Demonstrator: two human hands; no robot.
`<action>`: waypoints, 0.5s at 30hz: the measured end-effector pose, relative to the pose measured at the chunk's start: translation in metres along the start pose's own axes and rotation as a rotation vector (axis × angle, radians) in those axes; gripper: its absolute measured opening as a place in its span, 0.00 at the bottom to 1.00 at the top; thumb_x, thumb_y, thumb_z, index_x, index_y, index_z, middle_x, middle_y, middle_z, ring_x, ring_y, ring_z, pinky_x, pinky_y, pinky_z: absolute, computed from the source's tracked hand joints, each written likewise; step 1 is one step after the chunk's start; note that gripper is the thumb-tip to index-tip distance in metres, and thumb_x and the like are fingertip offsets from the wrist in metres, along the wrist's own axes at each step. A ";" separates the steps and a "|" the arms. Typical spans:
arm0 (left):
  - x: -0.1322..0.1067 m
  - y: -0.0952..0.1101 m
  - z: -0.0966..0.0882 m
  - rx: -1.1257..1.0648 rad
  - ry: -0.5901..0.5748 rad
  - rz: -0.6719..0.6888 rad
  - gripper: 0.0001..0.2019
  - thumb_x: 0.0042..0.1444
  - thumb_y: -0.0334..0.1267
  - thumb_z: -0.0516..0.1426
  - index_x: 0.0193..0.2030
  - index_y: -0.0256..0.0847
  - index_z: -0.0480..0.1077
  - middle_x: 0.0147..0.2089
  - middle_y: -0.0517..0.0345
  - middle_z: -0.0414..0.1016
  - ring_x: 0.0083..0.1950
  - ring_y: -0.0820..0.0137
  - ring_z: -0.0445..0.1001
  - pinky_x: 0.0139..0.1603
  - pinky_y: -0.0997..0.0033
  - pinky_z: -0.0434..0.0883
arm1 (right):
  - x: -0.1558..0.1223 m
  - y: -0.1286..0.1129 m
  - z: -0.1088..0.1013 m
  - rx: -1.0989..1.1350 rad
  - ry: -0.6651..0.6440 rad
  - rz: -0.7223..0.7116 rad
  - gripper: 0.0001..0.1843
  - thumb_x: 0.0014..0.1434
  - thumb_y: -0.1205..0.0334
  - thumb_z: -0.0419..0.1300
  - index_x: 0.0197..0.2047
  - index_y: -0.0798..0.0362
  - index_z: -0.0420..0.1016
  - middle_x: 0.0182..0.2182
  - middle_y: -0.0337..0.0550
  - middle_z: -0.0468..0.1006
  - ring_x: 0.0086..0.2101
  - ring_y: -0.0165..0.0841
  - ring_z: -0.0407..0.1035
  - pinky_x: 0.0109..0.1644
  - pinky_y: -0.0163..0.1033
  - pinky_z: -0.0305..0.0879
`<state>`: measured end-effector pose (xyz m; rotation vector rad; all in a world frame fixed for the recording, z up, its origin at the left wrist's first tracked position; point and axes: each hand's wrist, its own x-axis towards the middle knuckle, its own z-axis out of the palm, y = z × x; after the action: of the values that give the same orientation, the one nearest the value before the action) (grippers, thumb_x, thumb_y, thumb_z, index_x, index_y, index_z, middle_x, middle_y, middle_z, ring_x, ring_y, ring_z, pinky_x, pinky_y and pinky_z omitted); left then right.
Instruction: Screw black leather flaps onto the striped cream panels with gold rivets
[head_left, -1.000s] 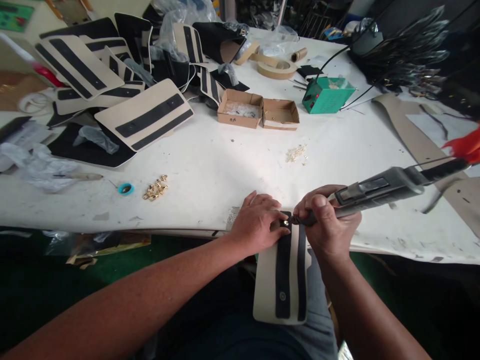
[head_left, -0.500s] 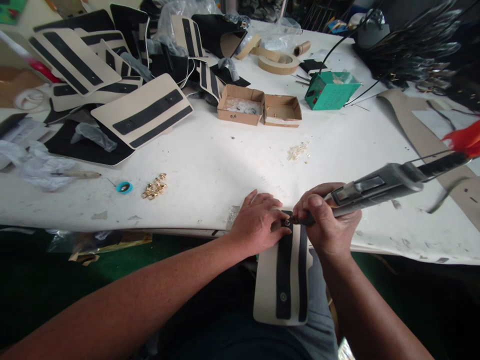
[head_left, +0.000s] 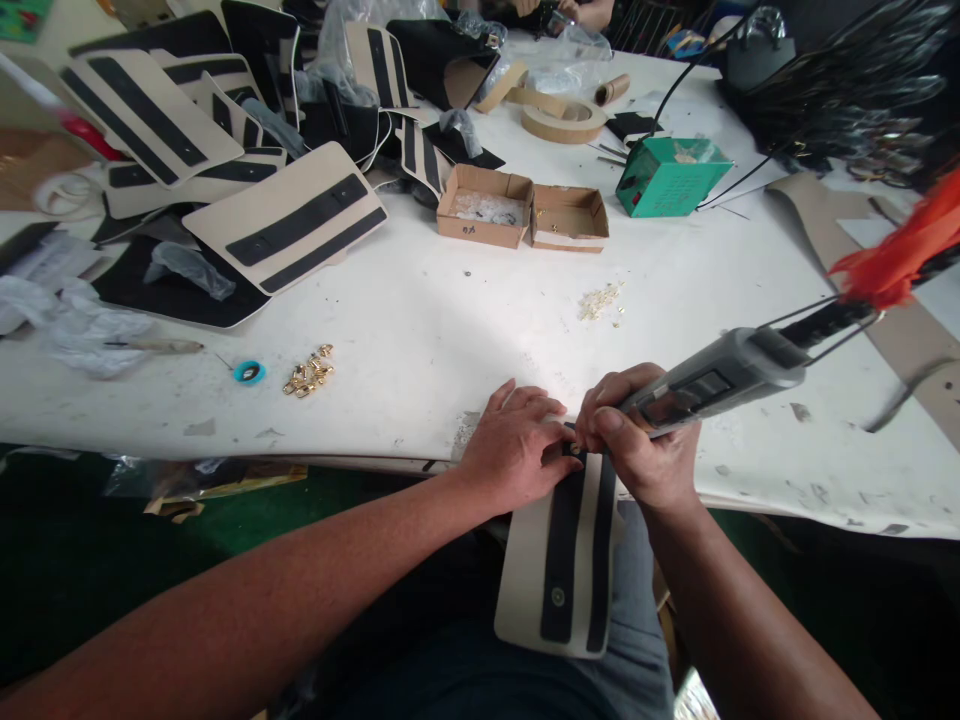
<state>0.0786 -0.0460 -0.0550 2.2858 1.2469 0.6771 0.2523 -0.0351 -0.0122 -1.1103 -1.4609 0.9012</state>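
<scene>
A beige panel with black strips (head_left: 521,580) rests across my lap, its far end at the table edge. My left hand (head_left: 517,450) grips that end, thumb and forefinger on either side of a small metal screw fitting (head_left: 576,449) in one strip. A round metal fitting (head_left: 557,597) sits near the strip's lower end. My right hand (head_left: 652,440) is wrapped around the front of a grey electric screwdriver (head_left: 712,385), tilted with its tip toward the upper fitting. My fingers hide the tip, so contact cannot be made out.
Similar panels (head_left: 285,215) are piled at the left. Gold-coloured hardware (head_left: 309,372) lies beside a blue cap (head_left: 249,372). Two cardboard boxes (head_left: 484,235), small loose pieces (head_left: 600,300), a tape roll (head_left: 562,125) and a green power box (head_left: 671,180) stand farther back. Another person's hands (head_left: 574,12) show at the far edge.
The screwdriver's rear has swung, and its orange-red tie shows more. My right hand has shifted slightly left, and the panel's lower end has moved left. Another person's hands have appeared at the back.
</scene>
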 end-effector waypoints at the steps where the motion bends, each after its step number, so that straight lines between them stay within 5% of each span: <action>1: 0.000 0.000 0.001 -0.001 0.004 0.001 0.09 0.64 0.51 0.64 0.48 0.57 0.79 0.63 0.67 0.78 0.72 0.58 0.69 0.81 0.31 0.59 | 0.001 0.001 0.000 0.009 -0.013 0.000 0.23 0.57 0.43 0.70 0.32 0.56 0.70 0.26 0.43 0.74 0.27 0.29 0.69 0.31 0.36 0.67; 10: -0.006 0.006 0.000 0.019 0.013 0.007 0.12 0.61 0.51 0.67 0.49 0.57 0.79 0.61 0.65 0.79 0.71 0.60 0.70 0.81 0.30 0.60 | -0.005 -0.005 0.001 0.188 -0.084 -0.035 0.11 0.60 0.62 0.68 0.32 0.53 0.69 0.23 0.38 0.70 0.22 0.30 0.68 0.26 0.38 0.66; 15: -0.013 0.002 0.007 0.064 0.030 0.055 0.18 0.59 0.59 0.66 0.52 0.55 0.77 0.63 0.61 0.79 0.73 0.58 0.68 0.80 0.29 0.61 | -0.010 0.000 -0.003 0.195 -0.039 -0.031 0.12 0.55 0.58 0.72 0.32 0.50 0.73 0.23 0.46 0.71 0.23 0.35 0.70 0.25 0.43 0.69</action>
<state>0.0782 -0.0589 -0.0619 2.3784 1.2402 0.7033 0.2553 -0.0448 -0.0149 -0.9280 -1.3854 1.0246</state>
